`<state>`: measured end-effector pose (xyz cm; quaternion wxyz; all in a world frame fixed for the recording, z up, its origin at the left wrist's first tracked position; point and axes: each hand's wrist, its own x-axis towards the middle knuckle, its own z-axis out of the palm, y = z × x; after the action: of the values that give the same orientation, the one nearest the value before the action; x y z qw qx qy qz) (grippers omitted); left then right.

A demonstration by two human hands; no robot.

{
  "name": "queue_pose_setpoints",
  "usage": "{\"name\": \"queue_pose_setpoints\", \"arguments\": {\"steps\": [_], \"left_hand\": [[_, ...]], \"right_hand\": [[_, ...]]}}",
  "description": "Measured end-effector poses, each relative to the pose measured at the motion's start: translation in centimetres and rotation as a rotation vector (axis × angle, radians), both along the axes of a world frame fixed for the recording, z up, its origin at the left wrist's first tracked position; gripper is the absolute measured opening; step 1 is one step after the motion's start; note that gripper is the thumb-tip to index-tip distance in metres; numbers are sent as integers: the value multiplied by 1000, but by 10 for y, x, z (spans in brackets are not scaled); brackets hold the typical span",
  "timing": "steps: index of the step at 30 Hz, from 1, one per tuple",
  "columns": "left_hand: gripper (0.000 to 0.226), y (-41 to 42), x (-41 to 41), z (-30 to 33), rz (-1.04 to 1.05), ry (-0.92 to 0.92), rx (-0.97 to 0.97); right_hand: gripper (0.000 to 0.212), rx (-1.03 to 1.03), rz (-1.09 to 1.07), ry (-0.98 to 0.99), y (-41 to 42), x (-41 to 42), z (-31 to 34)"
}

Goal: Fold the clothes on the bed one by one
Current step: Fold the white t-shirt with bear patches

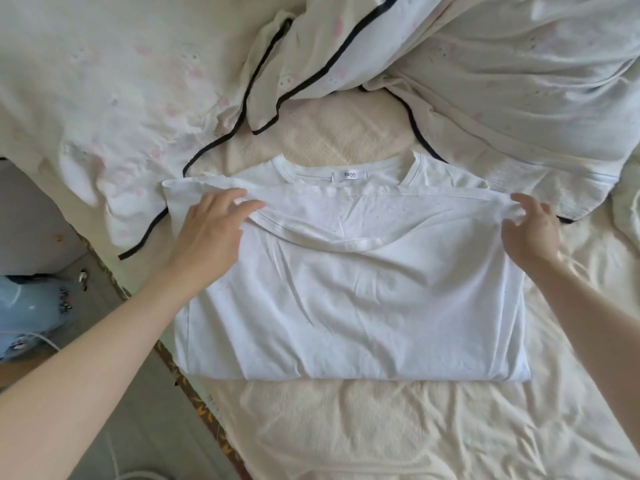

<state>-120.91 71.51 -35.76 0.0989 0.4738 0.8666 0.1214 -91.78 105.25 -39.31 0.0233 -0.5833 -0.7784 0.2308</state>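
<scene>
We see a white T-shirt [346,289] folded double on the bed [381,427]; the left hand [211,230] and right hand [530,230] each pinch its upper hem.

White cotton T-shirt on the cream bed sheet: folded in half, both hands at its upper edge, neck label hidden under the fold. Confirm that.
One point is wrong. In the head view the white cotton T-shirt shows its neck label above the fold. The rest holds: left hand and right hand at the upper edge, cream bed sheet beneath.
</scene>
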Motion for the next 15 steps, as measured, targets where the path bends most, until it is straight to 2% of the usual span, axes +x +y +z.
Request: {"name": "queue_pose_setpoints", "arguments": {"steps": [2, 5, 8, 12, 15], "left_hand": [[50, 14, -10, -9, -128, 104, -68], [15, 25, -27, -12, -118, 181, 17], [23, 32, -39, -6, -16, 180, 53], [22, 36, -46, -7, 46, 102, 35], [19, 34, -46, -10, 47, 132, -4]], "right_hand": [[46, 36, 124, -48, 4, 0, 0], [28, 35, 129, -34, 14, -4, -3], [23, -14, 19, 1, 22, -7, -7], [24, -96, -262, 147, 33, -1, -15], [5, -189, -388, 258, 37, 5, -15]]}}
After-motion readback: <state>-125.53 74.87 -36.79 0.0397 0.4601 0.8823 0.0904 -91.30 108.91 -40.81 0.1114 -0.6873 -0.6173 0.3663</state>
